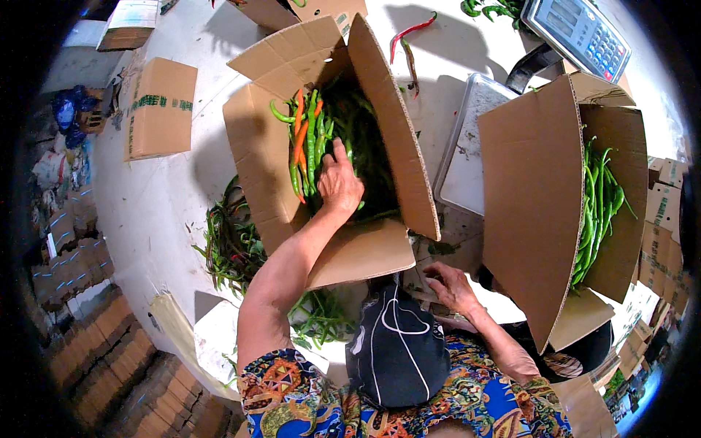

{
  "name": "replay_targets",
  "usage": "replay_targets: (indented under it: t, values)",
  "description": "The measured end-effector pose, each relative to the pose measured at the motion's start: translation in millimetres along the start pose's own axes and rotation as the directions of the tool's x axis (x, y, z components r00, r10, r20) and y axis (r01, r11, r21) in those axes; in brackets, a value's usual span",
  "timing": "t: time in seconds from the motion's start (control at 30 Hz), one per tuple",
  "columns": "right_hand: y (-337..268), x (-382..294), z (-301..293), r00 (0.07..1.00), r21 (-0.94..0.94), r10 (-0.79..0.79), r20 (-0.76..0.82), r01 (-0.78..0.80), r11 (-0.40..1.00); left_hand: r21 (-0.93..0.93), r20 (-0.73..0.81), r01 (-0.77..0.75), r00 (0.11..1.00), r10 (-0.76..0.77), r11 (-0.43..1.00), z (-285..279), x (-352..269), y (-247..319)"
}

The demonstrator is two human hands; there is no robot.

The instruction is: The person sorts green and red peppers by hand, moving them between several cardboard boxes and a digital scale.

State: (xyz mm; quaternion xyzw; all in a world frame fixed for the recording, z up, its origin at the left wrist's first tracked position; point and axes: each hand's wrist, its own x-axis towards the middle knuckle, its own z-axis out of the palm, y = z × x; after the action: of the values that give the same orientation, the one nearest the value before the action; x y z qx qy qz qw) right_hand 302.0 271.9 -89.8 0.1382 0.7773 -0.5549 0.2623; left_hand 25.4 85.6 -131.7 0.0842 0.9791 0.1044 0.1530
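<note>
My left hand (pixel 340 183) reaches down into an open cardboard box (pixel 350 254) and rests on long chili peppers. Its index finger points away from me, and what lies under the palm is hidden. Green peppers (pixel 311 142) and orange peppers (pixel 300 139) lie lengthwise beside the hand, on the box's left side. The box's right part is in deep shadow, with dark green peppers barely visible. Outside the front flap, my right hand (pixel 452 287) hovers near my lap with fingers loosely bent and apart, nothing visible in it.
To the right, another open carton (pixel 528 213) holds green peppers (pixel 597 208). Behind it stands a digital scale (pixel 471 148). Loose peppers (pixel 233 241) are heaped left of the near box. A closed carton (pixel 161 109) sits farther left. Two reddish peppers (pixel 411 35) lie beyond.
</note>
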Motion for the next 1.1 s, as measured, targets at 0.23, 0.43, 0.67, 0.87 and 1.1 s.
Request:
replay_targets:
  t: [0.23,0.43,0.67,0.87,1.1]
  values:
    - [7.3,-2.5,6.0,0.999,-0.016,-0.034,-0.031,0.033,0.999,-0.089,0.024,-0.014,1.0,0.016,0.996,-2.7,-3.2,3.1]
    - [1.0,-1.5,-1.1,0.999,-0.009,-0.006,-0.05,0.006,1.0,-0.885,0.08,0.048,0.996,0.049,0.462,-62.7,3.2,-26.7]
    - [-6.7,-4.2,-1.2,1.0,0.035,0.007,-0.024,-0.006,0.999,-0.986,0.16,0.153,0.977,0.141,0.059,-128.1,-15.8,-53.6]
    - [-13.4,-12.0,-3.7,0.996,0.001,-0.054,-0.072,0.054,0.999,-0.997,0.079,0.082,0.982,0.174,-0.013,-148.8,-17.2,-42.0]
    - [-41.0,-21.9,-16.3,0.991,-0.034,-0.097,-0.096,0.095,0.995,-0.996,-0.059,-0.048,0.986,0.154,-0.074,-175.0,-18.2,-26.4]
